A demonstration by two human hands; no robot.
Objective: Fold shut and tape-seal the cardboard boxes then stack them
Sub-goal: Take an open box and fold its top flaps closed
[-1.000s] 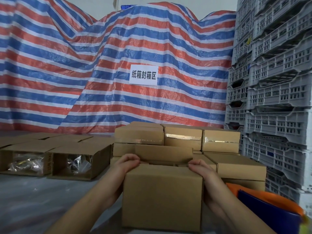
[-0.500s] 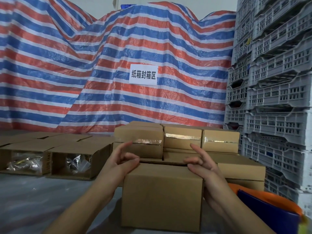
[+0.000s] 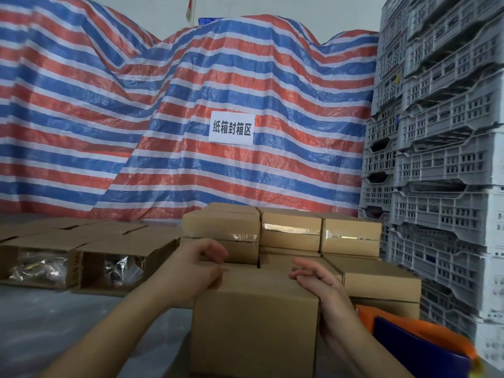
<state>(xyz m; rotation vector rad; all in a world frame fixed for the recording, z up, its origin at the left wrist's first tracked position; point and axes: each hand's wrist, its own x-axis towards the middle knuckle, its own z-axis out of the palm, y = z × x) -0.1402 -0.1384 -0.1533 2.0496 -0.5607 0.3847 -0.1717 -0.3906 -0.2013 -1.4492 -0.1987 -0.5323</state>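
Note:
A plain cardboard box (image 3: pixel 256 323) stands upright right in front of me, its top flaps folded down. My left hand (image 3: pixel 199 268) rests on the box's top left edge, fingers loosely curled above the lid and holding nothing. Over at the top right edge lies my right hand (image 3: pixel 316 279), its fingers reaching left across the lid. Behind the box stands a stack of sealed boxes (image 3: pixel 291 233) with shiny clear tape across their fronts.
Open boxes (image 3: pixel 117 263) holding plastic-wrapped items lie on their sides at the left. Grey plastic crates (image 3: pixel 441 159) tower along the right. A striped tarp (image 3: pixel 191 105) with a white sign (image 3: pixel 231 128) fills the back. An orange and blue object (image 3: pixel 414 347) sits at lower right.
Both hands held the raised flaps, then lifted with fingers spread as the flaps went down. Now they have come down onto the closed top's left and right edges.

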